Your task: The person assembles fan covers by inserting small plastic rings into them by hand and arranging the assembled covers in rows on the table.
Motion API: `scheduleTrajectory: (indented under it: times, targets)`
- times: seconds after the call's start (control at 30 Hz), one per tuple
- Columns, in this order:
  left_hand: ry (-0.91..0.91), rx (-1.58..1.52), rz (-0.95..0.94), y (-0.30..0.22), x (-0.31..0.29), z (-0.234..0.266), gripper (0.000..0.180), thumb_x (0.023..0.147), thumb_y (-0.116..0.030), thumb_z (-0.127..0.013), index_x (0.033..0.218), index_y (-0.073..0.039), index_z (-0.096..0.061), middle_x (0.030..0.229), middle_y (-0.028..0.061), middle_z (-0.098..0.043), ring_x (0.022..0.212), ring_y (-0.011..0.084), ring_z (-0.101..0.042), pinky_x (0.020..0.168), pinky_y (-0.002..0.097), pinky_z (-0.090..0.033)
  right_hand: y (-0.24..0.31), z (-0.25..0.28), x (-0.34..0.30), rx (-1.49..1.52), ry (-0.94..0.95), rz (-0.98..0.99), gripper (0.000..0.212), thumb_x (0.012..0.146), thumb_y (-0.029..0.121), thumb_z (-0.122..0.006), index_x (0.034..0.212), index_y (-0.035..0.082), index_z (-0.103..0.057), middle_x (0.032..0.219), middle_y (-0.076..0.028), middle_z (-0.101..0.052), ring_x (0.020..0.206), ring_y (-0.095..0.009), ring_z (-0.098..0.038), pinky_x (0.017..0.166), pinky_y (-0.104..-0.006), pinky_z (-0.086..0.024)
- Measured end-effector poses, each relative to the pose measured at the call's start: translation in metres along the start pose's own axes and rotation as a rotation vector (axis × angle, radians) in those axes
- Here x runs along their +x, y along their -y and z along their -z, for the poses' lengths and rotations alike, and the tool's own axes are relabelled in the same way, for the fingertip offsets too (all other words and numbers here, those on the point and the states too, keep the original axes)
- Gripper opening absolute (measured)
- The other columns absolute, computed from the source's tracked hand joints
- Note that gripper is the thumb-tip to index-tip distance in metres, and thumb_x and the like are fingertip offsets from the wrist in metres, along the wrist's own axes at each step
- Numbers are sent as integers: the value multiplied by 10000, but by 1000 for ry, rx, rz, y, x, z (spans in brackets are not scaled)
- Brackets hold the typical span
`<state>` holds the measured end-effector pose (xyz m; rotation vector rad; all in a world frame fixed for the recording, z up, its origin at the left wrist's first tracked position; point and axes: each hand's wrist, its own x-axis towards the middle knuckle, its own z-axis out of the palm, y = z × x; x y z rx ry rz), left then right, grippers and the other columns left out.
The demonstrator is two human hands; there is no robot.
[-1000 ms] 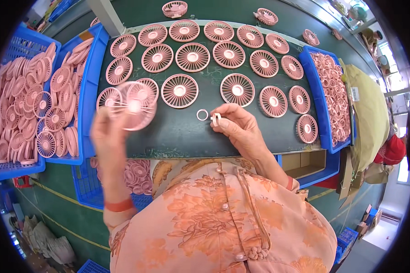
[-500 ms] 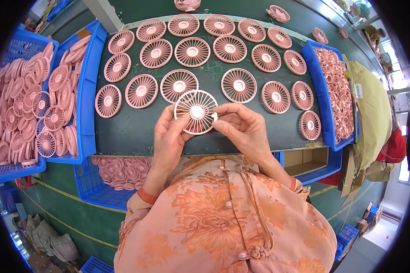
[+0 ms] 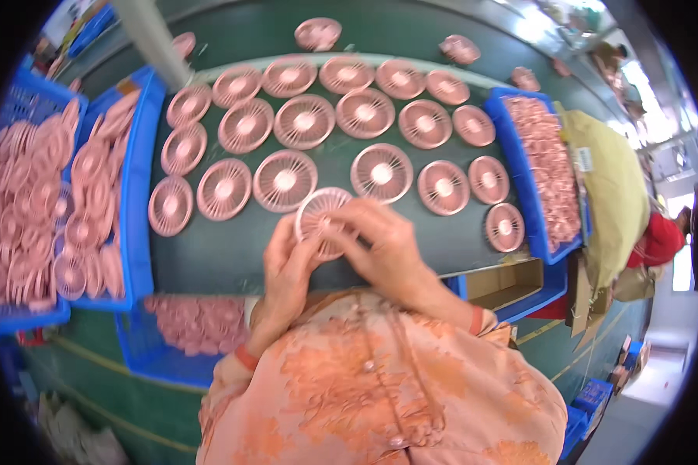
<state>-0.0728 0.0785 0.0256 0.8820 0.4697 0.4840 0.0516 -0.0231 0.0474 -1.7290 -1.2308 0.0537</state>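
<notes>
Near the front edge of the dark green work table (image 3: 217, 260), my left hand (image 3: 285, 271) grips a pink round fan grille (image 3: 312, 208) by its left and lower rim. The grille is tilted, with spokes running out from its hub. My right hand (image 3: 388, 248) reaches over it from the right, its fingers closed together against the grille's face. They cover the hub and the right side, so whatever is between them is hidden. Several more pink grilles (image 3: 285, 180) lie in rows on the table just beyond both hands. The picture is blurred.
Blue crates of pink grilles (image 3: 136, 232) stand at the left. A blue crate of small pink rings (image 3: 547, 178) stands at the right. Below the table are another blue crate (image 3: 143, 349) and a cardboard box (image 3: 512, 285). A green belt (image 3: 395, 39) runs behind.
My right hand has moved left from the grille's edge over its face. The small pale piece at its fingertips has gone out of sight. The whole view has shifted slightly.
</notes>
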Motion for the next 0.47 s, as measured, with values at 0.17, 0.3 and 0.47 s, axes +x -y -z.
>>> scheduleTrajectory:
  times: [0.17, 0.3, 0.47]
  targets:
    - [25, 113, -15, 4, 2, 2, 249, 995, -93, -536, 1227, -2, -546, 1154, 101, -622, 1033, 185, -644, 855, 337, -572, -9, 3, -5, -14, -26, 17, 150, 871, 142, -744, 991, 56, -721, 899, -124, -660, 827, -314, -652, 730, -389, -546]
    - [67, 6, -16, 4, -3, 7, 248, 1005, -85, -531, 1231, 18, -543, 1175, 128, -630, 1041, 186, -663, 852, 332, -601, -12, -3, -11, 10, -39, -25, 133, 880, 151, -736, 963, 49, -722, 954, -119, -655, 866, -304, -650, 757, -398, -548]
    - [129, 19, 65, 0, -1, 14, 230, 987, -71, -571, 1190, 36, -553, 1164, 136, -635, 1031, 211, -680, 834, 348, -620, -21, 5, -16, 81, 101, 166, 180, 871, 185, -724, 1014, 76, -724, 977, -98, -635, 938, -294, -626, 812, -382, -528]
